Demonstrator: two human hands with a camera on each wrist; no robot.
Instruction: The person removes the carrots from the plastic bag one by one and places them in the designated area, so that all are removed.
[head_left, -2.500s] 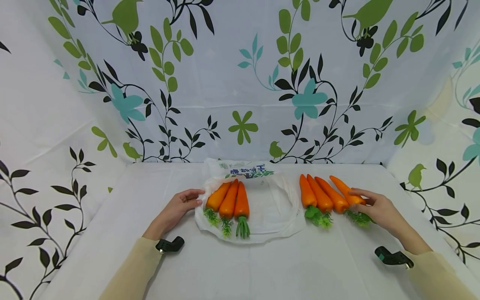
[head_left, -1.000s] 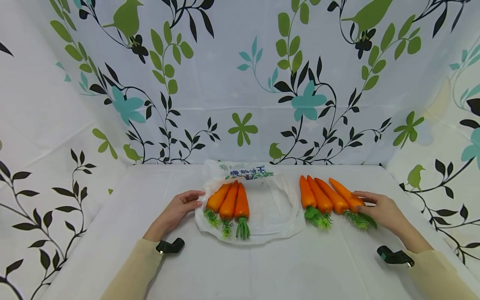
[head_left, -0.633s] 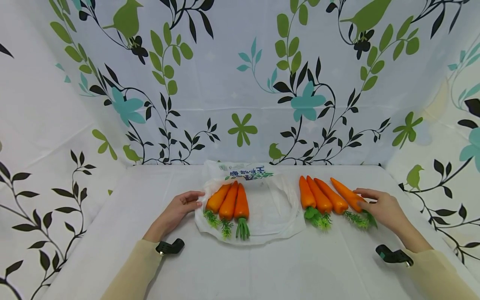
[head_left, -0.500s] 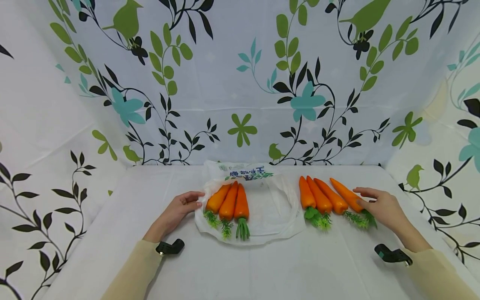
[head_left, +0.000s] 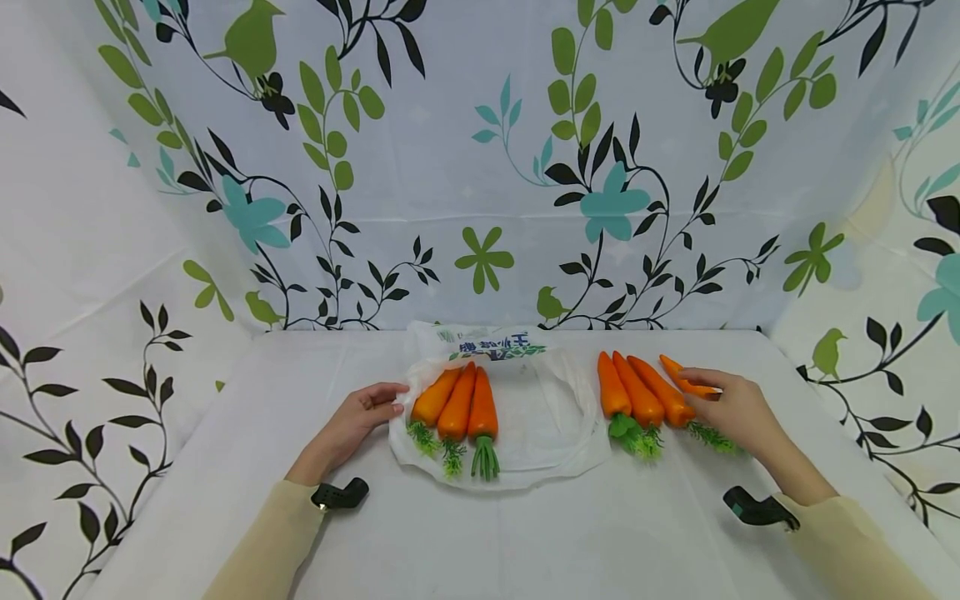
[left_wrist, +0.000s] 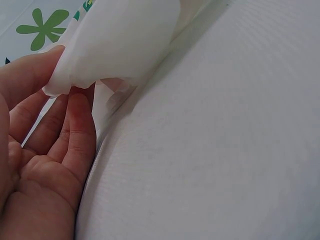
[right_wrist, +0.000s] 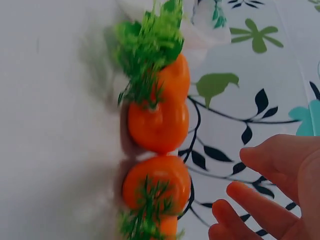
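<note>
My left hand [head_left: 365, 417] pinches the left edge of a white plastic bag [head_left: 543, 417] that lies on the table; the left wrist view shows the thin bag edge [left_wrist: 115, 45] between thumb and fingers. Three orange carrots [head_left: 483, 402] with green tops lie side by side on the bag's left part. To the right of the bag is a fanned row of several more carrots [head_left: 639, 392]. My right hand [head_left: 738, 412] hovers over the rightmost carrot [head_left: 675, 371], covering its thick end. In the right wrist view its fingers [right_wrist: 265, 210] are spread and stand apart from the carrots.
A white cloth covers the table [head_left: 480, 542]. Behind it hangs a patterned curtain [head_left: 420, 183] with leaves and birds. Small black devices [head_left: 341, 492] sit on both wrists. Printed lettering [head_left: 495, 342] marks the bag's far end.
My right hand has moved left from the outer side of the rightmost carrot to above it, away from its surface. The left hand and the bag have stayed in place.
</note>
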